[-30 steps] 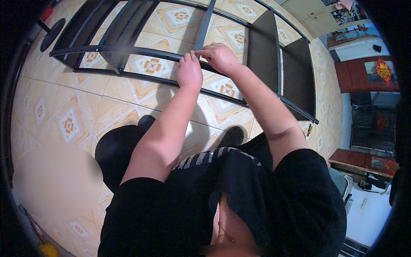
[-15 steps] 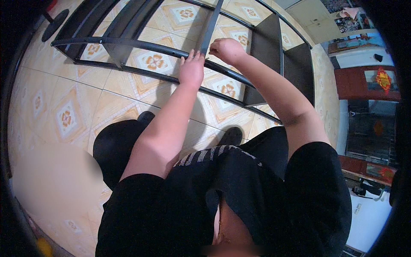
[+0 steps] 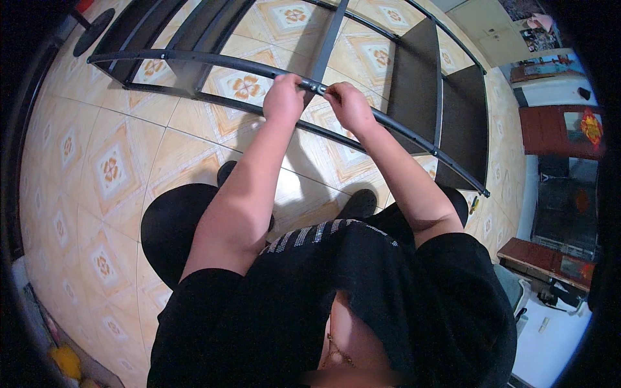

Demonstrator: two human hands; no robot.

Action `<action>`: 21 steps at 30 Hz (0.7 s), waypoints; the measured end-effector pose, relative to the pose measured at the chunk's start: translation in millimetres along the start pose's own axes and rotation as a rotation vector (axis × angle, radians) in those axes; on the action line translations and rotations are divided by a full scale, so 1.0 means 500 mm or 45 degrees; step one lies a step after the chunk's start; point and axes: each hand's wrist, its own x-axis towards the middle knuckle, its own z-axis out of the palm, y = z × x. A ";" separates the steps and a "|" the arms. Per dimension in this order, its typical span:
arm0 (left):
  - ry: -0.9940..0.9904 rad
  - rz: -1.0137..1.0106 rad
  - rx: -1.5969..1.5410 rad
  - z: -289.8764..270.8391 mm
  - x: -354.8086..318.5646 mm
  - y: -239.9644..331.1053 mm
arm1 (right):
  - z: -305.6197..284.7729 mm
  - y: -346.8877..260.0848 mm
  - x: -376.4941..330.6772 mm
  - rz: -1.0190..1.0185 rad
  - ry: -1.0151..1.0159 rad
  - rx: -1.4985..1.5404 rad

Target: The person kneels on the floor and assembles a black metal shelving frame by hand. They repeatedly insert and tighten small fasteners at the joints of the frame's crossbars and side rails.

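A black shelving rack lies on its side ahead of me, with a long black metal tube (image 3: 220,61) along its near upper side. My left hand (image 3: 283,100) is closed round this tube, just left of a shiny silver fitting (image 3: 317,88). On the other side of the fitting, my right hand (image 3: 349,107) has its fingers curled closed on the tube. A shelf board (image 3: 330,42) meets the tube between my hands, seen edge-on. What the fingertips press, and any small part under them, is hidden.
Dark shelf boards (image 3: 417,84) stand upright in the rack to the right. A small yellow-and-black tool (image 3: 474,204) lies on the tiled floor (image 3: 110,168) near the tube's right end. At the far left is a round black base (image 3: 94,32). A pale cabinet (image 3: 491,32) stands far right.
My right hand has come down from above the tube onto it, and its fingers now grip there. My left hand, earlier laid flat with fingers stretched, has closed round the tube. The view has shifted slightly.
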 end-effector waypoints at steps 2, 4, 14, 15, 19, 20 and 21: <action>-0.072 -0.300 0.036 0.006 0.017 -0.022 | -0.001 0.013 0.003 -0.053 0.020 -0.014; -0.148 -0.411 -0.129 0.031 0.022 -0.043 | 0.001 0.016 0.015 -0.125 -0.029 -0.003; -0.352 -0.510 -0.351 0.100 0.052 -0.072 | -0.015 0.020 0.064 -0.277 -0.229 -0.096; -0.382 -0.518 -0.359 0.094 0.054 -0.066 | -0.019 0.022 0.070 -0.284 -0.263 -0.115; -0.383 -0.618 -0.521 0.075 0.044 -0.041 | -0.036 0.026 0.094 -0.286 -0.394 -0.163; -0.381 -0.625 -0.547 0.074 0.043 -0.041 | -0.041 0.027 0.098 -0.326 -0.420 -0.162; -0.380 -0.630 -0.576 0.074 0.043 -0.041 | -0.048 0.023 0.103 -0.365 -0.446 -0.163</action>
